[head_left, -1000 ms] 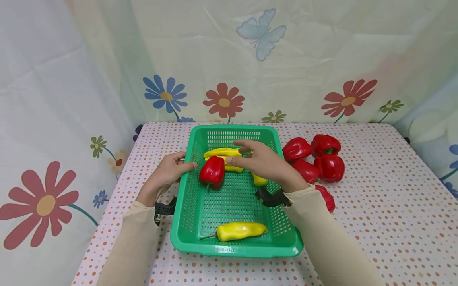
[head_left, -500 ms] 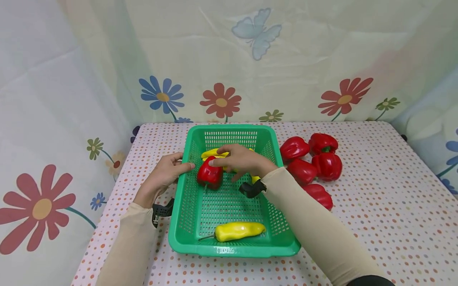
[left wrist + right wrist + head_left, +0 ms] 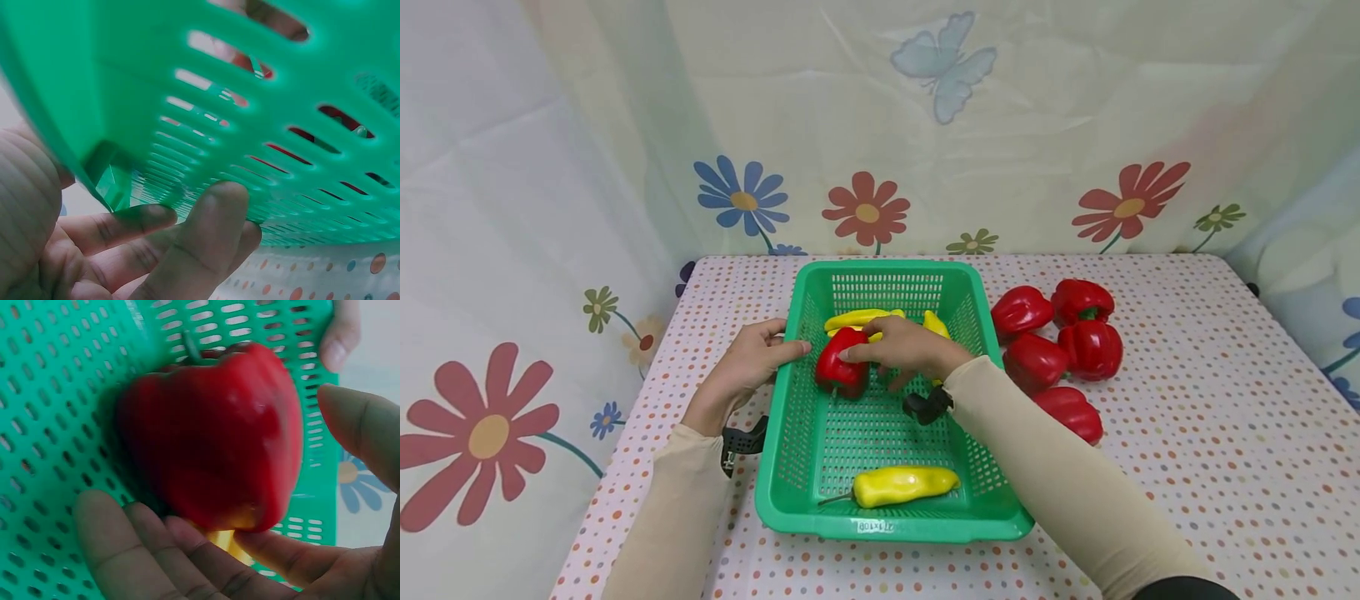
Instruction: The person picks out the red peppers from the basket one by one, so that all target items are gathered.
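Note:
My left hand (image 3: pixel 747 367) grips the left rim of a green plastic basket (image 3: pixel 895 527), thumb over the edge and fingers against the slotted outer wall (image 3: pixel 294 81). Inside the basket, a red bell pepper (image 3: pixel 839 367) lies near that wall with its stem toward me. My right hand (image 3: pixel 917 346) reaches in from the right and spreads around this pepper. In the right wrist view its fingertips (image 3: pixel 103 519) are right at the pepper's lower side, while the thumb (image 3: pixel 359 422) stands apart from the skin.
Several yellow peppers (image 3: pixel 856 318) lie at the basket's far end, partly behind the right hand. A long yellow pepper (image 3: pixel 906 485) rests at the near end. Outside, several red bell peppers (image 3: pixel 1091 350) sit on the dotted tablecloth (image 3: pixel 1217 433) to the right. A flowered curtain (image 3: pixel 1022 150) hangs behind.
My right hand has moved left and down to the red bell pepper, from above the yellow peppers. My left hand has stayed on the basket rim.

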Demonstrator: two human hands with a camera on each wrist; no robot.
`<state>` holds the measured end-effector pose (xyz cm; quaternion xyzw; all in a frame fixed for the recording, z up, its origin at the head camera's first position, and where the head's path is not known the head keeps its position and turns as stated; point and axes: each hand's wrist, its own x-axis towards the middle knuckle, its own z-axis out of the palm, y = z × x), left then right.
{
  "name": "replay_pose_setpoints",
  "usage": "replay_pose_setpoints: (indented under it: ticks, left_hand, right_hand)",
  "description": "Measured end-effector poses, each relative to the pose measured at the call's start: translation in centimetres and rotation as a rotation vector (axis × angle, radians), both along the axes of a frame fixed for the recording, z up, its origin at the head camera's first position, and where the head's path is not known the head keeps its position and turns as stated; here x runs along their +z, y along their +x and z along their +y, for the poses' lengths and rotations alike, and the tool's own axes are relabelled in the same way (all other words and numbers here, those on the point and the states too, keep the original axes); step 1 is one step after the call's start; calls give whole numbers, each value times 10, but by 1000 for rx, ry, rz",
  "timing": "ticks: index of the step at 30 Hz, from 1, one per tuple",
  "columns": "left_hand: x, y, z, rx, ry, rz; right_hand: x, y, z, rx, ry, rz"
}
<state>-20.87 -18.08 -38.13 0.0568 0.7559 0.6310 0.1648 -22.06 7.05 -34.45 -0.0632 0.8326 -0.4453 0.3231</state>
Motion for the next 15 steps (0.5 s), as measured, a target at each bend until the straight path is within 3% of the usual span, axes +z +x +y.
replay_pose_setpoints:
  ticks: [8, 15]
  left_hand:
    - [0, 1, 0, -5, 1, 6]
    - [-1, 1, 0, -2, 10, 0]
  right_hand:
    - [-9, 1, -2, 10, -25, -10]
    - [-15, 1, -5, 29, -26, 44]
